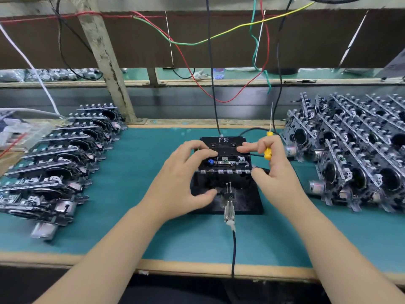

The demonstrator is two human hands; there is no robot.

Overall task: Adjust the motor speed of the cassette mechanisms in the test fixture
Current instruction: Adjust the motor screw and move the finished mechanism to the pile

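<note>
A black cassette mechanism (224, 156) marked "PE" sits in the black test fixture (228, 194) at the middle of the teal table mat (135, 233). The left hand (184, 178) rests spread on its left side, fingers relaxed. The right hand (274, 172) grips a yellow-handled screwdriver (268, 148), index finger touching the mechanism.

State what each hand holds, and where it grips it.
The right hand grips the screwdriver by its yellow handle, blade pointing up. The left hand holds nothing; its fingers rest on the cassette mechanism.
</note>
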